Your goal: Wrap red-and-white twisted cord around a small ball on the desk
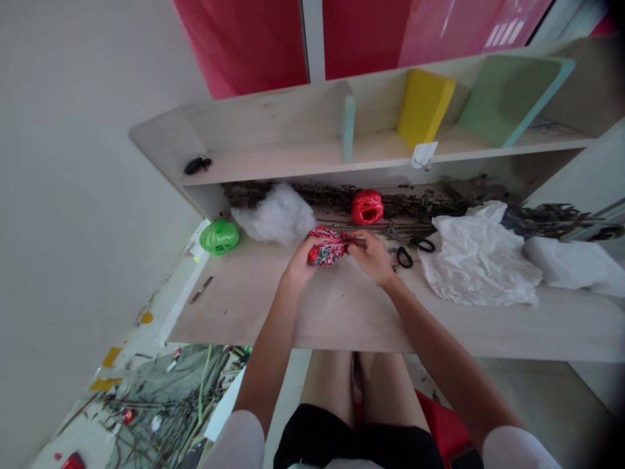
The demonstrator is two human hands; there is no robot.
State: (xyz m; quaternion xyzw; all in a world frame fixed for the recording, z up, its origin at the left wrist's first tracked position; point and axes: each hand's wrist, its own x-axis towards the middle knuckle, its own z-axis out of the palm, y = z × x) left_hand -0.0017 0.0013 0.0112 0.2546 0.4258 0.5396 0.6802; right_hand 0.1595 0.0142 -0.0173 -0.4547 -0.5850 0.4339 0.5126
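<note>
Above the desk's middle I hold a small bundle of red, white and dark patterned cloth, gathered at its right end. My left hand is closed around the rounded left side of the bundle. With fingers pinched, my right hand grips the gathered end. Just behind the hands lies a fluffy heap of white stuffing. A ball of red plastic twine sits behind my right hand. To that hand's right are scissors with black handles. What the bundle contains is hidden.
Crumpled white paper and a white roll lie on the desk at right. Green twine sits at left. Dried stalks line the back under a shelf with coloured dividers. Cut stems litter the floor at left.
</note>
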